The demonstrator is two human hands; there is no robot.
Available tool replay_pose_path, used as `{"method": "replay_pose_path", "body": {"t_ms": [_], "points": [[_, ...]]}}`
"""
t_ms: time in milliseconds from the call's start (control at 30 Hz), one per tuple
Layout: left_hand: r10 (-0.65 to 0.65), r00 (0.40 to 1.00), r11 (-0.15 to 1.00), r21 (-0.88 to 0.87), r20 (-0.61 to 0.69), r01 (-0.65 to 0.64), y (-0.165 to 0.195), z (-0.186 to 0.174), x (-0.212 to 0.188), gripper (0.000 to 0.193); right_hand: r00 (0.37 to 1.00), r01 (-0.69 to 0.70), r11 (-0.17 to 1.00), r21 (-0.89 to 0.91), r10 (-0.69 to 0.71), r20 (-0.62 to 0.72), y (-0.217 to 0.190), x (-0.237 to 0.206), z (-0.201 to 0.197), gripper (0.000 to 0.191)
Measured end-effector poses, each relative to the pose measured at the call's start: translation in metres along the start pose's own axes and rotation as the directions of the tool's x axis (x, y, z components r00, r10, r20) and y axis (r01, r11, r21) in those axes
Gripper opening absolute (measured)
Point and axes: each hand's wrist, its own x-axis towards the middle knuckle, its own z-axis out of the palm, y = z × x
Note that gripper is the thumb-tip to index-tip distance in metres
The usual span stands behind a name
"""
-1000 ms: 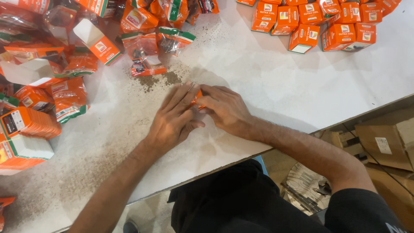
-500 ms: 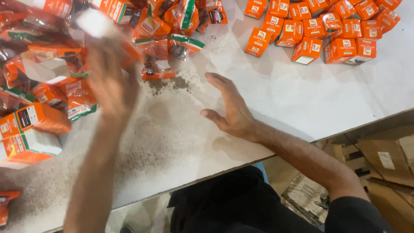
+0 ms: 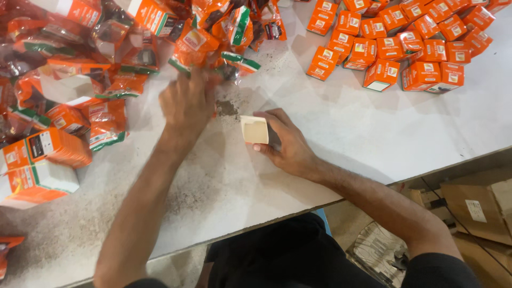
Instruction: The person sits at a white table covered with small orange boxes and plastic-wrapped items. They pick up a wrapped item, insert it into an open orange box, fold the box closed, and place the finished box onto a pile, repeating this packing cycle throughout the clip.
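Since the earlier frame, right hand (image 3: 285,144) has picked up a carton (image 3: 254,129), open end toward the camera, fingers closed around it above the table (image 3: 341,133). Left hand (image 3: 186,104), blurred, reaches the pouches (image 3: 213,42); grip indiscernible.

Orange boxes (image 3: 405,45) grouped far right; cardboard cartons (image 3: 474,205) below table (image 3: 373,133) edge.

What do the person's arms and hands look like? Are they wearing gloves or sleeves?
No gloves: both the left hand and the right hand are bare, with no rings or watch that I can see. The forearms are bare too, with some hair on them. A dark short sleeve shows only at the top of the right arm. The left hand looks blurry.
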Motion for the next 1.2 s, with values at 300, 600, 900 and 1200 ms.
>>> {"method": "replay_pose_path", "body": {"t_ms": [300,600,900,1200], "points": [[0.270,0.847,0.744,-0.459,-0.459,-0.486,0.051,-0.070,-0.080,0.048,0.992,-0.120,0.991,-0.064,0.116,-0.058,0.009,0.001,0.007,0.059],[0.492,0.861,0.823,-0.254,-0.127,-0.508,0.066,-0.053,-0.077,0.044,0.994,-0.016,0.996,-0.089,0.006,-0.109,0.014,-0.003,0.009,0.052],[0.056,0.997,0.900,-0.431,-0.048,-0.071,0.093,-0.040,-0.064,0.011,0.999,-0.025,0.994,-0.109,0.021,-0.039,0.005,-0.002,0.004,0.061],[-0.229,0.921,0.370,-0.846,0.316,0.383,0.085,-0.005,-0.062,0.023,0.991,0.104,0.984,-0.147,-0.115,-0.070,-0.002,-0.010,0.006,0.058]]}}
